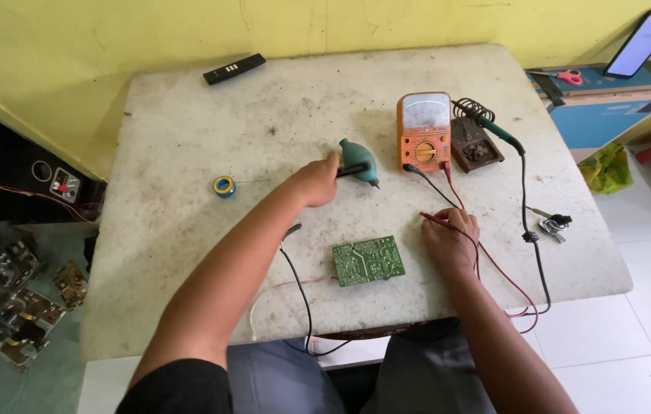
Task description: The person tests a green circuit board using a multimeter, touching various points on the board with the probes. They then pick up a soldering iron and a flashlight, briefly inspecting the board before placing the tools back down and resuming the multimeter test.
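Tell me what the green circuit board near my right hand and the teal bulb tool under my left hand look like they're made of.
The green rectangular circuit board looks like rigid laminate with a matte green coating, dotted with pale solder points. The teal bulb-shaped tool looks like soft rubber or flexible plastic, dull and smooth, with a dark nozzle; the left hand touches it. Neither is certain from here.

The far left of the worn white tabletop [187, 115] lies open; only a black remote-like bar [234, 68] at the far edge and a small blue-and-yellow solder spool [224, 185] stand there. The far right is crowded: an orange analogue multimeter [424, 131], a brown soldering-iron stand [473, 142] and a teal rubber blower bulb [359, 159]. Red and black probe leads [448, 188] cross between the meter and the green circuit board [368, 261]. A black cord [531, 238] runs down the right side. The near left corner is bare.
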